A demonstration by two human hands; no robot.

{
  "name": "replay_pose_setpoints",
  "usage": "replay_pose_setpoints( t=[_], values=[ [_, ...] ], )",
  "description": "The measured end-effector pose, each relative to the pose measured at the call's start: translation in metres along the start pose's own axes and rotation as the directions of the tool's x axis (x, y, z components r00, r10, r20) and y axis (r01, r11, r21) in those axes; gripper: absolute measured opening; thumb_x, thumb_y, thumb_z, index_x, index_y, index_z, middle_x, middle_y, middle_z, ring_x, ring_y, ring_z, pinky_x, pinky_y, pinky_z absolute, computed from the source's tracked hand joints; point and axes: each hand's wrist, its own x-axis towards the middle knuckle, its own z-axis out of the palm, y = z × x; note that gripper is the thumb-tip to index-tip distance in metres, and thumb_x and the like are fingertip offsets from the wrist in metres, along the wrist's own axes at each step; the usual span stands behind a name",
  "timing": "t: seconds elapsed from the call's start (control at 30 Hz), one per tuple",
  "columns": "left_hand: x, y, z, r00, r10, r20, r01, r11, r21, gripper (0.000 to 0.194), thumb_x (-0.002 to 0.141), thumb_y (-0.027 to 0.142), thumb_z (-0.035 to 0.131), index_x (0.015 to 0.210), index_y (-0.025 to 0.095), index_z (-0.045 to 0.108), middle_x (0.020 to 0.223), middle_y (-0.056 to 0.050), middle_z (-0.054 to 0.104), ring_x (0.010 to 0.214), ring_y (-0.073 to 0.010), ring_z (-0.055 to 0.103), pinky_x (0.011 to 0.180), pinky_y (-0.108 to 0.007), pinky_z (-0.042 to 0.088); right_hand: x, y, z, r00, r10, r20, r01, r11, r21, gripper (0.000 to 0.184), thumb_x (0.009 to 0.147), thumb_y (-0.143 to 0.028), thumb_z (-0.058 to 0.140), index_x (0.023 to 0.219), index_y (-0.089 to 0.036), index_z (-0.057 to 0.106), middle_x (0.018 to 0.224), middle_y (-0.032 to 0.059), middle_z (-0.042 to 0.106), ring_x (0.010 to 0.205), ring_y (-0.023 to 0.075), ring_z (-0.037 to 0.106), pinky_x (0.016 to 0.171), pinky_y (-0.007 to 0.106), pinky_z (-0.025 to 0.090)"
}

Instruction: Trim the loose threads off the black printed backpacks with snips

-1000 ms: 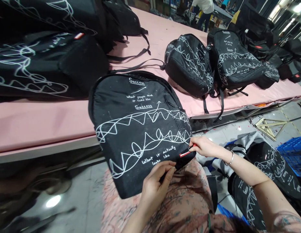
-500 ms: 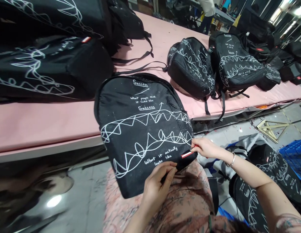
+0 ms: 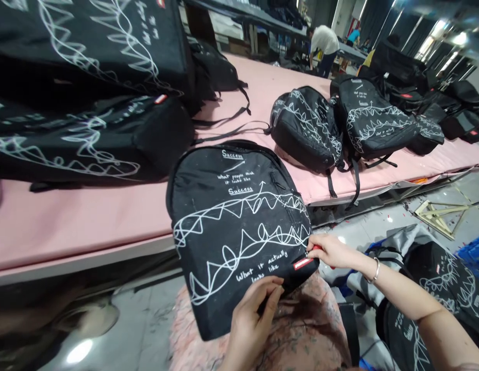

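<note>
A black backpack (image 3: 214, 245) with white scribbled lines and lettering leans across my lap and against the pink table edge, its printed front facing me. My left hand (image 3: 258, 309) is closed in a pinch on its bottom edge, below the lettering. At the lower right corner, beside a small red and white label (image 3: 303, 264), is my right hand (image 3: 332, 251). Its fingers are closed around a small red-handled tool (image 3: 317, 248), mostly hidden by the hand, with its tip close to the backpack's side.
Similar backpacks lie on the pink table (image 3: 146, 216), stacked at left and grouped at right (image 3: 378, 123). More backpacks (image 3: 436, 273) are low at my right, near a blue crate (image 3: 475, 257). A metal frame (image 3: 440, 216) lies on the floor. A person (image 3: 325, 44) bends over far back.
The camera view has tilted up, so the backpack, hands and table sit lower in the picture. Both hands keep about the same places on the backpack.
</note>
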Motion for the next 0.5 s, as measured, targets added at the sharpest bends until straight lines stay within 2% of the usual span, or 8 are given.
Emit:
replay_pose_setpoints(
  t=[0.07,0.13,0.17,0.23,0.3,0.33,0.43,0.5],
  values=[
    [0.000,-0.004,-0.001,0.999,0.039,-0.031,-0.037,0.998,0.055,0.016,0.086,0.028,0.048,0.084,0.022,0.063,0.089,-0.004,0.068,0.083,-0.0152,0.065,0.073,-0.023,0.052,-0.002,0.003,0.001,0.999,-0.039,-0.022,0.039,0.999,-0.001,0.003,0.081,-0.016,0.057,0.078,-0.017,0.057,0.072,-0.0009,0.058,0.065,0.0125,0.051,0.061,0.022,0.035],
    [0.001,-0.010,-0.002,0.989,0.137,-0.058,-0.125,0.978,0.169,0.016,0.085,0.026,0.048,0.094,0.023,0.062,0.093,-0.004,0.069,0.086,-0.0158,0.065,0.074,-0.024,0.052,-0.002,0.005,0.002,0.997,-0.053,-0.051,0.056,0.996,0.067,0.004,0.081,-0.016,0.057,0.077,-0.017,0.058,0.071,-0.0013,0.058,0.065,0.0125,0.050,0.062,0.023,0.035],
    [0.002,-0.013,-0.002,0.978,0.203,-0.048,-0.183,0.947,0.264,0.020,0.084,0.026,0.050,0.100,0.023,0.060,0.099,-0.005,0.068,0.092,-0.0178,0.064,0.079,-0.028,0.052,-0.001,0.006,0.003,0.996,-0.036,-0.083,0.047,0.988,0.144,0.003,0.080,-0.017,0.057,0.077,-0.017,0.058,0.071,-0.0015,0.058,0.066,0.0125,0.051,0.063,0.023,0.036],
    [0.004,-0.021,0.000,0.949,0.315,0.019,-0.285,0.828,0.482,0.038,0.077,0.027,0.056,0.115,0.022,0.055,0.118,-0.010,0.062,0.110,-0.0260,0.057,0.091,-0.040,0.047,0.003,0.009,0.007,0.983,0.045,-0.180,0.020,0.940,0.342,0.003,0.079,-0.021,0.058,0.080,-0.018,0.057,0.075,-0.0013,0.059,0.069,0.0130,0.052,0.065,0.023,0.038],
    [0.005,-0.030,0.005,0.938,0.335,0.085,-0.307,0.697,0.648,0.063,0.070,0.027,0.062,0.130,0.020,0.045,0.133,-0.015,0.050,0.123,-0.0336,0.045,0.099,-0.052,0.037,0.009,0.015,0.012,0.949,0.149,-0.278,0.016,0.858,0.513,0.010,0.078,-0.027,0.058,0.082,-0.018,0.057,0.078,-0.0004,0.058,0.073,0.0142,0.053,0.068,0.025,0.041],
    [0.005,-0.036,0.009,0.942,0.323,0.094,-0.294,0.655,0.696,0.071,0.067,0.027,0.062,0.134,0.019,0.040,0.137,-0.017,0.046,0.126,-0.0351,0.041,0.100,-0.054,0.034,0.012,0.019,0.015,0.929,0.199,-0.313,0.022,0.812,0.583,0.013,0.077,-0.029,0.059,0.083,-0.018,0.057,0.078,-0.0002,0.058,0.073,0.0144,0.054,0.070,0.026,0.041],
    [0.003,-0.057,0.022,0.937,0.345,0.059,-0.265,0.590,0.763,0.080,0.068,0.019,0.056,0.142,0.021,0.025,0.136,-0.017,0.047,0.126,-0.0321,0.042,0.100,-0.051,0.035,0.021,0.040,0.030,0.858,0.352,-0.374,0.062,0.652,0.755,0.025,0.073,-0.036,0.065,0.089,-0.018,0.058,0.079,-0.0003,0.058,0.075,0.0143,0.054,0.072,0.026,0.043],
    [0.002,-0.072,0.029,0.913,0.407,0.036,-0.271,0.537,0.799,0.083,0.071,0.009,0.047,0.145,0.021,0.012,0.131,-0.015,0.053,0.123,-0.0289,0.046,0.097,-0.047,0.040,0.024,0.058,0.045,0.783,0.495,-0.377,0.080,0.521,0.850,0.035,0.063,-0.040,0.073,0.087,-0.018,0.060,0.073,-0.0018,0.057,0.068,0.0129,0.053,0.066,0.024,0.043]
  ],
)
